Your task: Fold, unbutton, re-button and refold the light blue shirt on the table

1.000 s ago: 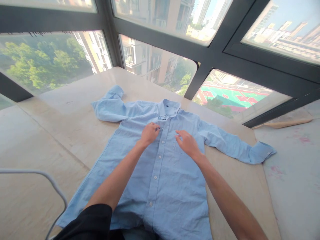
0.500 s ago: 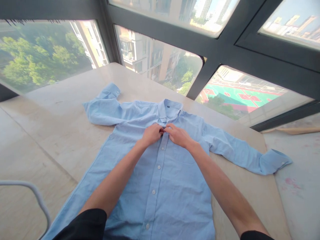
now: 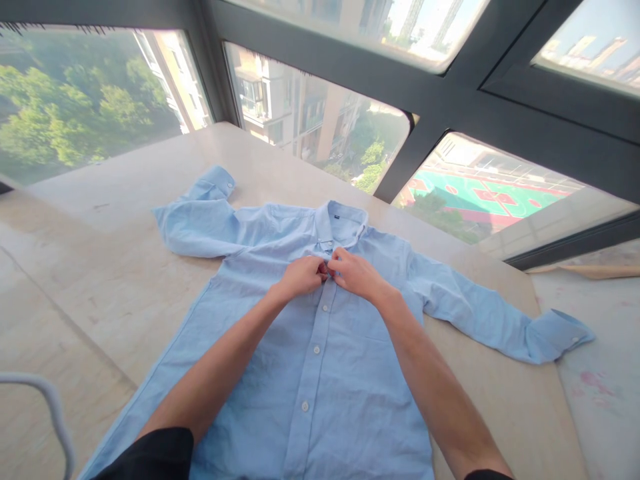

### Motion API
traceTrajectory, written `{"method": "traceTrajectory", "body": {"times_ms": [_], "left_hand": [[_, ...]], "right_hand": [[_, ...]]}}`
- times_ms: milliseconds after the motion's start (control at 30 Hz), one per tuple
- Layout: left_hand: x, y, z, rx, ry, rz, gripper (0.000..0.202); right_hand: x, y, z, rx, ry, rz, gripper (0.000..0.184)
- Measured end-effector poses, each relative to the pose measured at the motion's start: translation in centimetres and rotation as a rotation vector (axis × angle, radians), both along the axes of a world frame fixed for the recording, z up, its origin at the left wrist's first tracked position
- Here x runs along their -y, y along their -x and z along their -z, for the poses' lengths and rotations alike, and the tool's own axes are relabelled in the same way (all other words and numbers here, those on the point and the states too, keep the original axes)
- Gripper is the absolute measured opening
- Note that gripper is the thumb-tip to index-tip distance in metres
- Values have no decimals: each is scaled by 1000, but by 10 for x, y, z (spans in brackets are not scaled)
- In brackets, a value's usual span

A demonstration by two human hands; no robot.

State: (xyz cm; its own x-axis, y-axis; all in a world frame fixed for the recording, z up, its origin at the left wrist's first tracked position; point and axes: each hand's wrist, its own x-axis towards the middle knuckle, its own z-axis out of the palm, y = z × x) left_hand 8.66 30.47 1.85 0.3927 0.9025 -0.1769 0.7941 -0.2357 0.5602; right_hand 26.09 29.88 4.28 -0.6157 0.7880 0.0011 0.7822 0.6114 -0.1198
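Note:
A light blue button-up shirt [image 3: 320, 373] lies flat, front up, on a beige stone ledge [image 3: 110, 267], sleeves spread to both sides and collar toward the window. My left hand [image 3: 300, 277] and my right hand [image 3: 353, 273] meet on the button placket just below the collar. Both pinch the shirt's front edges there, fingertips touching. The button between them is hidden by my fingers. Several white buttons run down the placket below my hands.
Large windows with dark frames [image 3: 450, 93] rise right behind the ledge. A thin grey curved bar [image 3: 50, 407] shows at the lower left. A paler, stained surface [image 3: 600, 393] adjoins the ledge on the right, under the shirt's right cuff [image 3: 563, 333].
My right hand moved left from the chest to join my left hand at the placket under the collar. Both hands now pinch the fabric there. The view shifted slightly.

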Motion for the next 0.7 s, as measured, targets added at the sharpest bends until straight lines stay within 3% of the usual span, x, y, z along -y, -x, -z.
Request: {"method": "traceTrajectory", "body": {"times_ms": [333, 700], "left_hand": [[5, -5, -3, -153, -39, 59, 21], [-2, 0, -2, -10, 39, 8, 19]], "right_hand": [[-2, -18, 22, -203, -52, -87, 15], [2, -18, 34, -327, -165, -113, 22]]}}
